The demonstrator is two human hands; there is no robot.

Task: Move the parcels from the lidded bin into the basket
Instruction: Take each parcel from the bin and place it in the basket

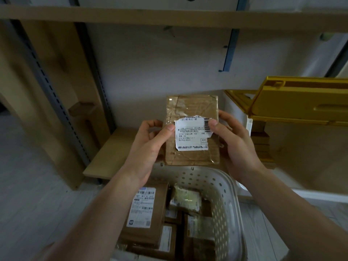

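I hold a flat brown cardboard parcel (pixel 192 108) with a torn white label upright in front of me, above the basket's far rim. My left hand (pixel 150 146) grips its left edge, thumb on the label. My right hand (pixel 235 140) grips its right edge, thumb by the barcode. Below stands the white perforated basket (pixel 224 196), which contains several brown parcels (pixel 148 215). To the right is the lidded bin (pixel 246 125) with its yellow lid (pixel 301 102) raised; more parcels (pixel 260 140) show inside.
A wooden shelf board (pixel 111 149) lies low at the left of the basket, with metal racking uprights (pixel 47 76) beside it. An upper shelf (pixel 169 16) runs overhead. Pale floor (pixel 28 185) spreads at the left.
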